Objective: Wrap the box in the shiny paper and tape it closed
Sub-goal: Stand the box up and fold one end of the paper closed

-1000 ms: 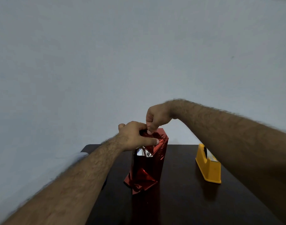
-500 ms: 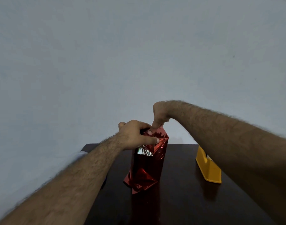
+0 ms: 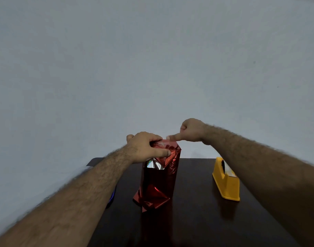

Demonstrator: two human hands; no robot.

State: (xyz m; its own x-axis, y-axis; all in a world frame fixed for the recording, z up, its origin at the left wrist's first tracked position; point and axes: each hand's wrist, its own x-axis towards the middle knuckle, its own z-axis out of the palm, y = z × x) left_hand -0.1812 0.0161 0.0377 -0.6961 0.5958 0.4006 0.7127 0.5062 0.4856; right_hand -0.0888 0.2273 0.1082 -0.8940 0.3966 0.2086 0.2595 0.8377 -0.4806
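Box stands upright on the tabletop, about midway between its left and right edges, nearer the far edge than the near one. It is sheathed in red shiny paper; the silver underside shows at a fold near the top, and a loose crumpled flap juts out at the base.

Left hand: fingers curled over the top of the box, thumb pressing the front fold, clamped on the gathered paper. Right hand: curled into a fist except one finger, extended and pressing at the top rear edge of the paper. Whether tape lies under that fingertip I cannot tell; something pale glints there.

Judgement: step in hand is closing and fixing the top end. To do it well, hold the left grip firm while the right fingertip rubs along the seam, flattening creases before release. Foil-type paper likely springs back, so release slowly. Bottom flap looks unsecured; it probably needs folding and taping afterwards.

Yellow tape dispenser sits toward the right edge, well apart from the box.

Tabletop dark, glossy. Plain pale wall behind the far edge. Small blue object by the left edge, mostly hidden by the forearm.
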